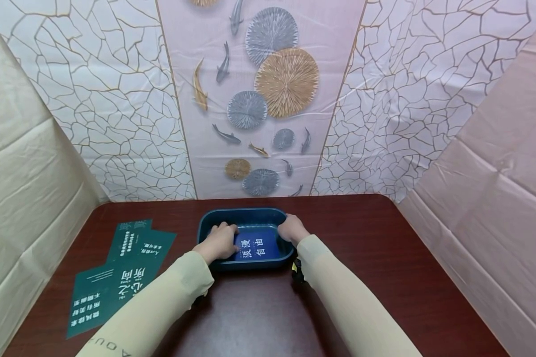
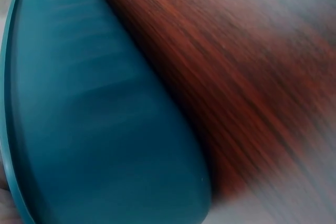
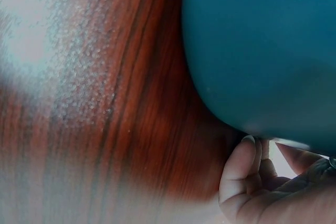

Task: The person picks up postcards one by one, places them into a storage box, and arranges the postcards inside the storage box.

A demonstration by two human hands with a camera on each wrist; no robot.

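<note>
Far on the dark-red wooden table (image 1: 362, 248), our right hand (image 1: 292, 229) pinches the blue oblong plastic tray (image 1: 250, 265); we cannot tell whether our left hand (image 1: 220, 241) pinches the blue rectangular card (image 1: 255, 247) inside, which uneven lifting could slide askew.

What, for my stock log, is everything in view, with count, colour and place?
Deep tray: 1, teal-blue, far middle of the table
Printed card: 1 visible, blue with white characters, inside the tray
Printed sheets: at least 3, green, overlapping on the table's left
Table: 1, red-brown wood grain, underneath
Fish-patterned backdrop: 1, pinkish, white, grey and gold, behind
Side drapes: 2, beige, left and right
Small unidentified item: 1, black and yellow, by the right wrist
Sleeves: 2, cream, both arms
Left grip: 1, bare, tray's left end
Right grip: 1, bare, tray's right end
</note>
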